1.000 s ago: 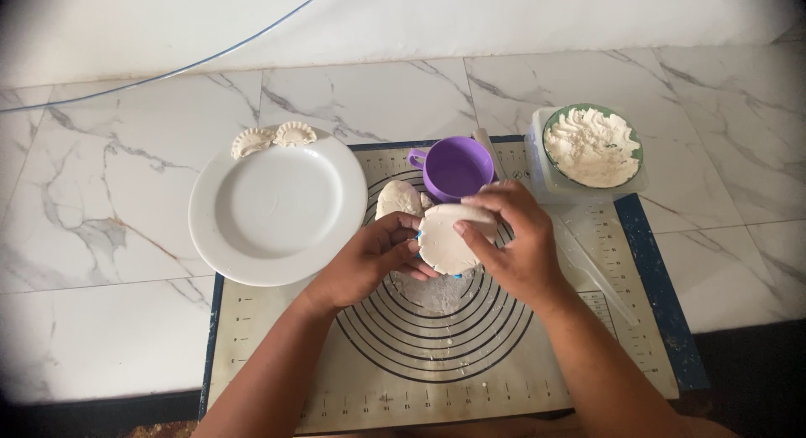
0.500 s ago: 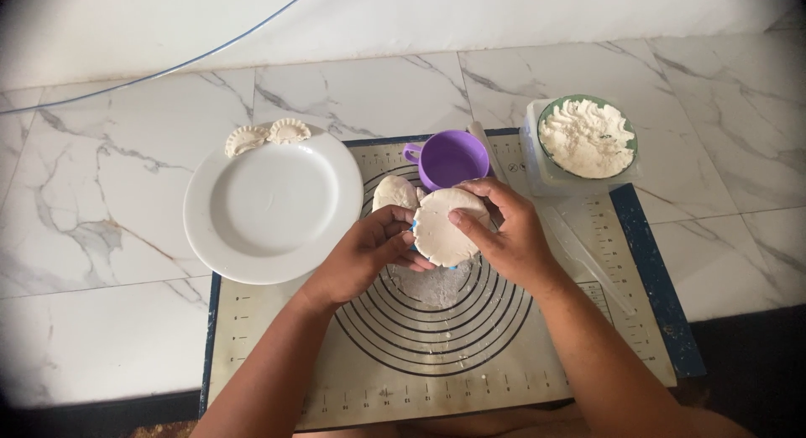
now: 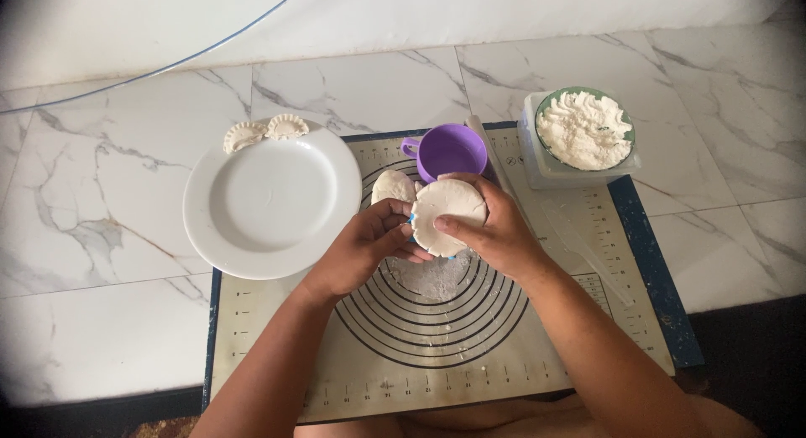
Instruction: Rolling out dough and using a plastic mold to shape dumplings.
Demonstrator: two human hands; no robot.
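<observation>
Both hands meet above the middle of the ringed baking mat [image 3: 277,354], holding a flat white dough round [image 3: 447,209] over what seems to be a blue-edged press, mostly hidden beneath it. The left hand [image 3: 369,245] cups the near-left side with fingers curled narrow under the rim, and the right hand [image 3: 495,228] closes on the right edge, thumb laid across the top of the dough. To do this well, the round should sit centred with an even margin all around and be pressed lightly, so the thin sheet neither tears nor slides off one side; the thumb looks well placed to steady it. Just beyond the hands stands a purple cup [image 3: 452,150], with a second dough piece [image 3: 392,186] beside it. A bowl of white filling [image 3: 585,129] sits at far right, and a white plate [image 3: 270,203] to the left has two crimped dumplings [image 3: 264,131] at its far rim.
</observation>
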